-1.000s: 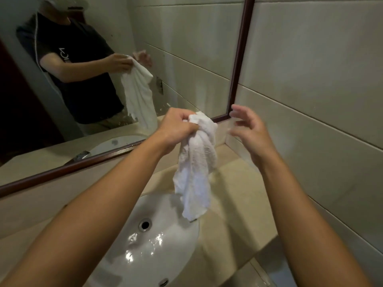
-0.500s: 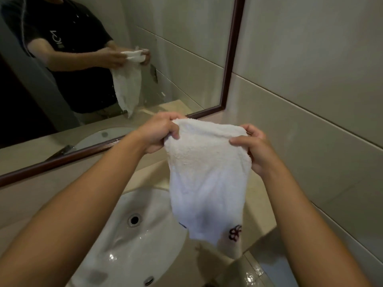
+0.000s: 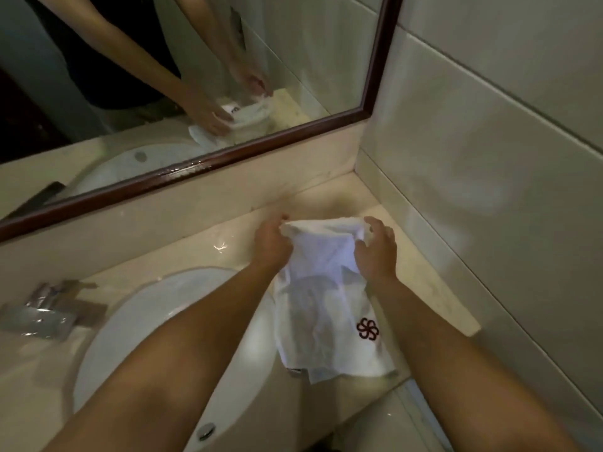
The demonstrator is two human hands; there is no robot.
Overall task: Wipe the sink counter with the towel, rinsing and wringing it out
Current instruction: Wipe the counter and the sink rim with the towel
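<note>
A white towel [image 3: 326,305] with a dark red flower emblem lies spread on the beige counter [image 3: 434,288], right of the white oval sink basin [image 3: 156,321]. Its near end reaches the counter's front edge. My left hand [image 3: 270,243] grips the towel's far left corner. My right hand [image 3: 375,252] holds the far right corner, fingers curled into the cloth. Both hands are low, near the back right part of the counter.
A chrome faucet [image 3: 45,314] stands at the left of the basin. A dark-framed mirror [image 3: 202,168] runs along the back above a beige splashback. A tiled wall [image 3: 489,158] closes the right side. The drain [image 3: 206,431] shows near the bottom.
The towel was bunched in my left hand, then held spread in the air by both hands. Now both hands have lowered it onto the counter right of the sink.
</note>
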